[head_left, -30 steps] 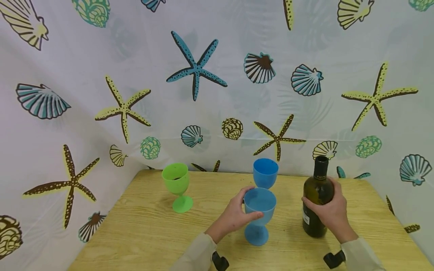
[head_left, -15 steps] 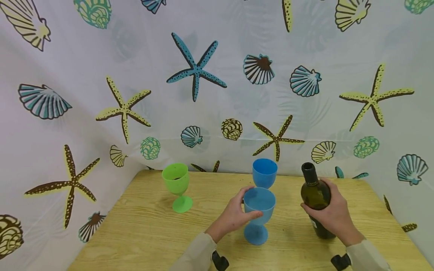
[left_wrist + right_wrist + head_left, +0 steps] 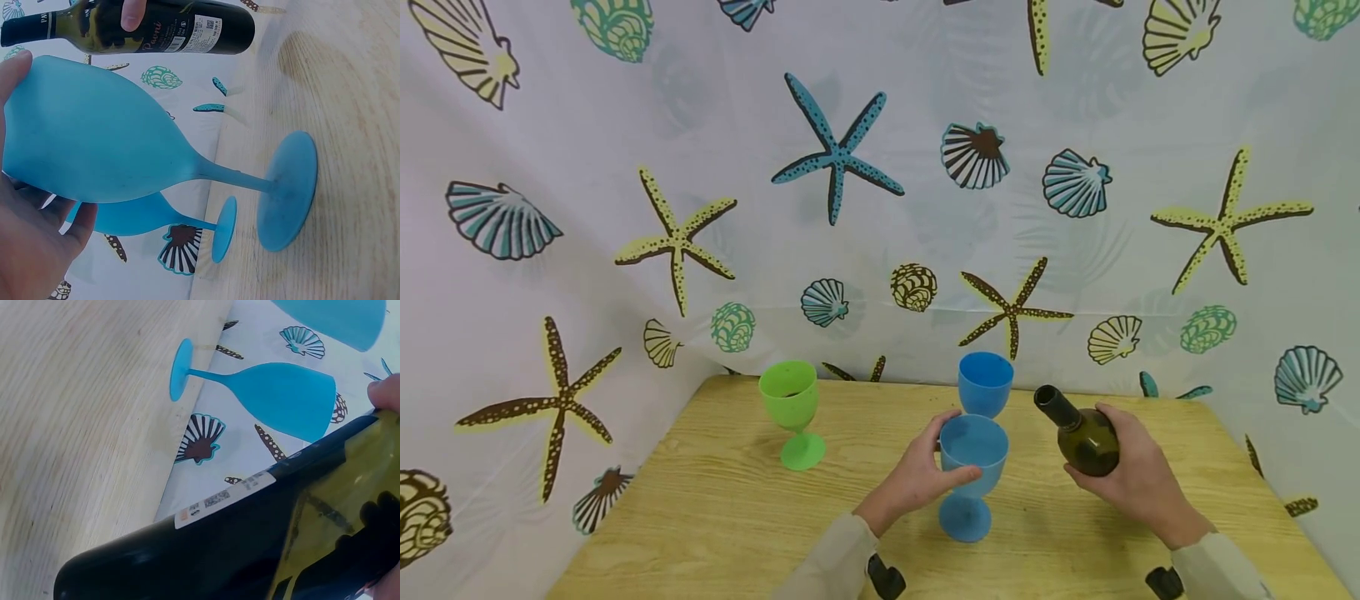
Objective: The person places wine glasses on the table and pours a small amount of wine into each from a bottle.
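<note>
My left hand (image 3: 916,479) grips the bowl of a light blue goblet (image 3: 979,457), thumb on the near side. The goblet stands upright, its round foot on the table. In my right hand (image 3: 1138,477) is a dark green wine bottle (image 3: 1088,446), held round its body. Its uncapped neck tips left toward the goblet, with a space between mouth and rim. The left wrist view shows the bottle (image 3: 165,26) raised off the tabletop. Seen from the right wrist, the bottle (image 3: 187,556) fills the lower part, most of my hand out of frame.
A brighter blue goblet (image 3: 987,382) stands just behind the held one. Farther left is a green goblet (image 3: 790,404) with something dark inside. The wooden table (image 3: 722,517) meets a white seashell-patterned curtain (image 3: 880,233) at the back and sides.
My right hand has lifted the bottle from upright and tilted its neck leftward, toward the light blue goblet. The left hand and that goblet have stayed in place.
</note>
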Available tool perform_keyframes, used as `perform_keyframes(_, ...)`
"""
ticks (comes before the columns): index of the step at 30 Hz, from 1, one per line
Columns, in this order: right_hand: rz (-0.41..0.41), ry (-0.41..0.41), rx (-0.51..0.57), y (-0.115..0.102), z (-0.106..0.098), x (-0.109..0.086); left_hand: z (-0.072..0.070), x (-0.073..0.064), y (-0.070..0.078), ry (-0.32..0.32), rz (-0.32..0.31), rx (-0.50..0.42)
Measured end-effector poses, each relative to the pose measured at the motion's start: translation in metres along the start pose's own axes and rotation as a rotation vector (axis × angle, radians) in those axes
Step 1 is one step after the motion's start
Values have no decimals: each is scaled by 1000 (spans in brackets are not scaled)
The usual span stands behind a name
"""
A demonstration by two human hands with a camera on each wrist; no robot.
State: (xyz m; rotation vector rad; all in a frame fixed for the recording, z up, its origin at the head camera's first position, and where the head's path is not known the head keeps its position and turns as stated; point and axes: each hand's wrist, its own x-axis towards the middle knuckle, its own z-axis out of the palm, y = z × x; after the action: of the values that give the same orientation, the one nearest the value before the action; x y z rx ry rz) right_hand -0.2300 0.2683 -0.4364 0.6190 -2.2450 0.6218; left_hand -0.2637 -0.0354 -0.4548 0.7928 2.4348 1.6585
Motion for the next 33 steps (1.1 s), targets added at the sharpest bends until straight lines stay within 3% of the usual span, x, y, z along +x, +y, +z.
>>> perform_keyframes(14, -181, -104, -121, 9, -4, 3, -3, -1, 3, -16, 18, -8)
perform_keyframes(33, -314, -224, -277, 10, -8, 15, -2, -3, 1, -20, 1, -43)
